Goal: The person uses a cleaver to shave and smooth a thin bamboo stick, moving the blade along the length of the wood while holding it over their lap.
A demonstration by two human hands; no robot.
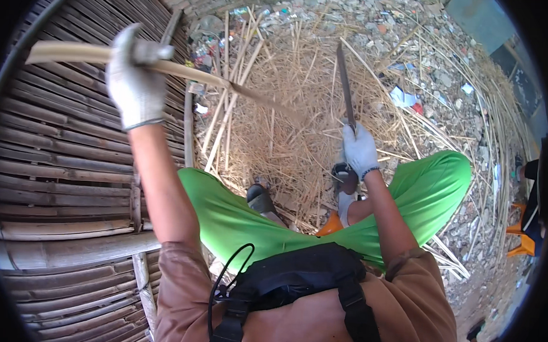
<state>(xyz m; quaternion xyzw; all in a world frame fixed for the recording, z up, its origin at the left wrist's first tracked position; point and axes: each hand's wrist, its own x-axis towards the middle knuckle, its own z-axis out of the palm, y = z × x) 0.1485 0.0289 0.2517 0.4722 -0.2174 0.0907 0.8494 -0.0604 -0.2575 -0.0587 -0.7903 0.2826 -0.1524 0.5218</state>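
My left hand (pixel 134 85), in a white glove, is raised at the left and closed around a long split bamboo strip (pixel 196 74). The strip runs across to the right, and its far end is smeared by motion. In front of my right knee, my right hand (pixel 360 148), gloved too, grips a long, narrow-bladed knife (pixel 345 80). Its dark blade points away from me, and the handle is hidden in my fist. The strip's blurred end hangs over the shavings, apart from the blade.
Bamboo shavings (pixel 281 135) cover the ground between my feet, with loose bamboo strips (pixel 229 118) on their left. A slatted bamboo structure (pixel 69 146) stands close at my left. Rubble (pixel 431 74) lies beyond. Orange stool legs (pixel 522 243) and part of another person show at the right edge.
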